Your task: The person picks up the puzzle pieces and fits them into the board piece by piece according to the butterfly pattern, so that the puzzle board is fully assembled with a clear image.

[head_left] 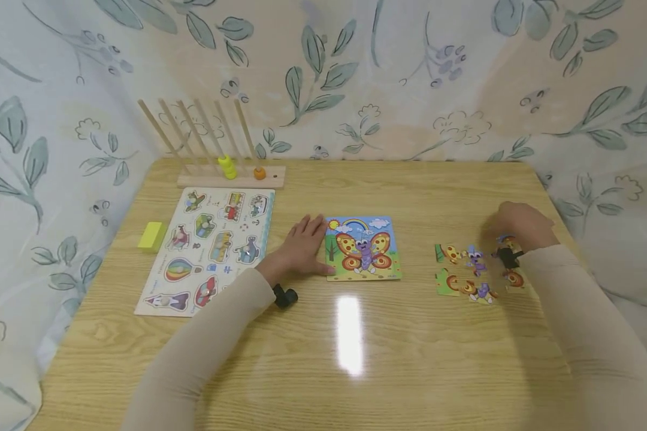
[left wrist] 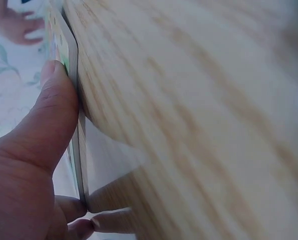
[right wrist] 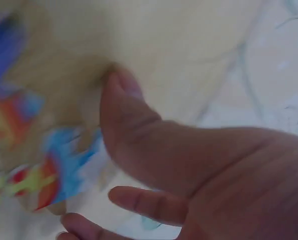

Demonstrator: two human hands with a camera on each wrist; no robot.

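Observation:
A square butterfly picture board point(head_left: 363, 248) lies flat on the table. My left hand point(head_left: 302, 248) rests at its left side, fingers extended, the thumb on its near left corner. The left wrist view shows that thumb point(left wrist: 58, 107) against the board's edge point(left wrist: 74, 55). Farther right, my right hand point(head_left: 523, 224) is over the far right of a group of loose butterfly puzzle pieces point(head_left: 477, 260). In the right wrist view its thumb point(right wrist: 126, 110) stands apart from the fingers. A blurred blue, red and yellow piece point(right wrist: 63, 167) is near the fingertips; contact is unclear.
Left of the board lies a vehicle peg puzzle point(head_left: 215, 251), with a yellow block point(head_left: 152, 237) beside it. Behind stands a wooden peg rack point(head_left: 205, 178) with upright rods and a few yellow and orange beads. Patterned cloth point(head_left: 323, 78) rises behind the table point(head_left: 410, 359).

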